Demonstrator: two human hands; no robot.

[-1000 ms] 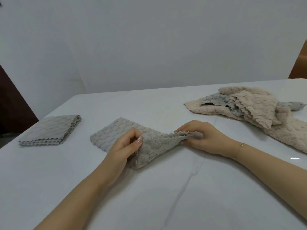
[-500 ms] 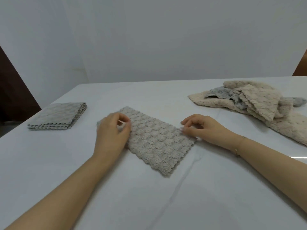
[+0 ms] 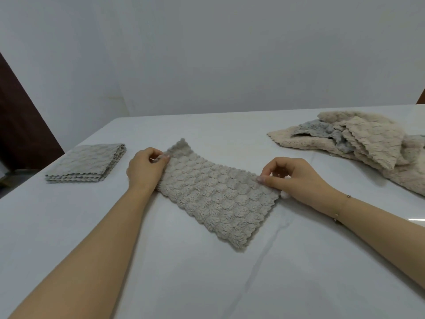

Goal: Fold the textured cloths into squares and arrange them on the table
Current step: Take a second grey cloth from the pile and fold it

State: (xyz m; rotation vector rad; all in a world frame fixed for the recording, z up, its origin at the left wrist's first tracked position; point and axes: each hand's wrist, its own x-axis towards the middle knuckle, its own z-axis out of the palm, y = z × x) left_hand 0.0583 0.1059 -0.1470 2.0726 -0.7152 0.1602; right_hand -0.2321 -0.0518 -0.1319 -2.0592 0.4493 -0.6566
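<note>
Right in the middle of the white counter point(image 3: 207, 284) lies a grey textured cloth point(image 3: 218, 194), folded into a long strip that runs at a slant from far left to near right. The left hand point(image 3: 143, 171) sits at the strip's far-left end, fingers curled, its grip pinching the cloth's edge there between thumb and fingertips. The right hand point(image 3: 296, 178) is at the opposite end, thumb and forefinger nipped onto the far-right corner, the other fingers arched above the counter. A thin bracelet point(image 3: 342, 206) shows on that wrist. The strip lies flat between the two hands, scalloped edge facing us along the near side.

Off to the left, well apart from the hands, a folded grey square point(image 3: 88, 163) rests near the counter's edge, layers stacked neatly. Over on the far right sits a loose heap of cloths point(image 3: 358, 143), beige ones with grey pieces tangled among them, all unfolded and rumpled. Plain pale wall point(image 3: 218, 54) behind.
</note>
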